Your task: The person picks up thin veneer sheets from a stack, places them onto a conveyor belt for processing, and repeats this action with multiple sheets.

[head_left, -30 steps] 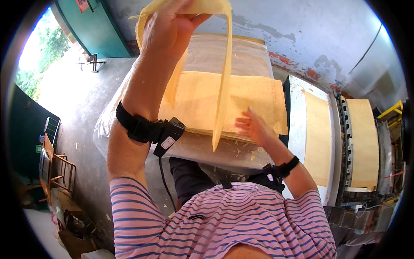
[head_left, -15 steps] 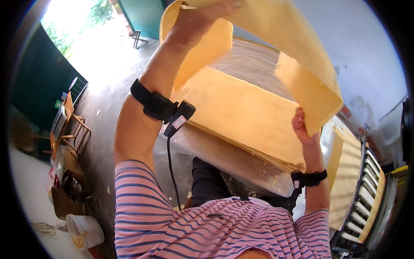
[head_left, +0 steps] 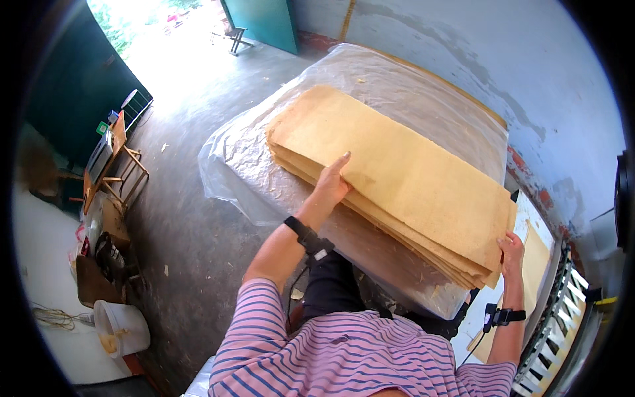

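A stack of long yellow-tan sheets (head_left: 397,169), thin and slightly rough at the edges, lies on a low table covered in clear plastic (head_left: 246,149). My left hand (head_left: 333,184) grips the near long edge, thumb on the top sheet and fingers hidden below the edge. At the right end, my right hand (head_left: 511,253) pinches the corner area of the sheets. How many sheets either hand has between its fingers cannot be made out. The top sheet lies nearly flush with the layers beneath, which fan out a little along the near side.
To the right stands a white surface with a pale sheet (head_left: 534,261) on it, beside a machine with a row of white slats (head_left: 554,324). On the left are a wooden folding stand (head_left: 118,159) and a white bucket (head_left: 123,329). A wall borders the table's far side.
Half a second ago both hands held a curved sheet up above the stack. That sheet is down on the stack now, and my hands have lowered to its near edge and right end.
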### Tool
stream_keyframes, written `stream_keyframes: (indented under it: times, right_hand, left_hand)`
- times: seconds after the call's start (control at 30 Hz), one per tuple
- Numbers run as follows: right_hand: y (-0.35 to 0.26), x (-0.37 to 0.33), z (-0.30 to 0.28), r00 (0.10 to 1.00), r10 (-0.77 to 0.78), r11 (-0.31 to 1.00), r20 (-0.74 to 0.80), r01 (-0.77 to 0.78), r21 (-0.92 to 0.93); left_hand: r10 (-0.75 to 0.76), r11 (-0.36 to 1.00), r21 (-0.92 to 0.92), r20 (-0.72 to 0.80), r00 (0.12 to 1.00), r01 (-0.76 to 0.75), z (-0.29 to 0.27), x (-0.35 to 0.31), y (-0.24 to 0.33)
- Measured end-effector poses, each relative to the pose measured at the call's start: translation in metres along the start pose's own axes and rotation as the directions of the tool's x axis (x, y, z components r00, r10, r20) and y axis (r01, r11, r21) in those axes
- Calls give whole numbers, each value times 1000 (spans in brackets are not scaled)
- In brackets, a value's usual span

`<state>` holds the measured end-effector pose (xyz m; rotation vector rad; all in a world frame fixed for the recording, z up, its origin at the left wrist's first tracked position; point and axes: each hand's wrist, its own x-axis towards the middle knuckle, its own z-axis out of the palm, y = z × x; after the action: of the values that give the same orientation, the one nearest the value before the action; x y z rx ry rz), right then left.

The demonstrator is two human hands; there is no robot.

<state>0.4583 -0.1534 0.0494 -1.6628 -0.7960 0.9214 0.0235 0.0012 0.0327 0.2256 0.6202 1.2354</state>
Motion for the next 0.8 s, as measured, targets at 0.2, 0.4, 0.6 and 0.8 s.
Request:
stream_keyframes:
  times: [0.2,0.4,0.6,0.8]
  right_hand:
    - [5,3,8,996,-86,993,19,87,-80]
    - [18,-12,-5,991,-131,901,-41,101,-421]
    - [4,-31,10,968,-189,962,-164,149,-227]
    - [136,-95,-93,880,-263,898,-396,72,-435]
  left_hand:
    - [104,959,279,-171,980,-53,-27,26,12]
    - [155,865,501,-197,968,-36,-26,21,10]
    - [69,510,844,-233,970,167,-43,-20,17]
    - [-144,203,950,268,953,-236,11,-62,-99]
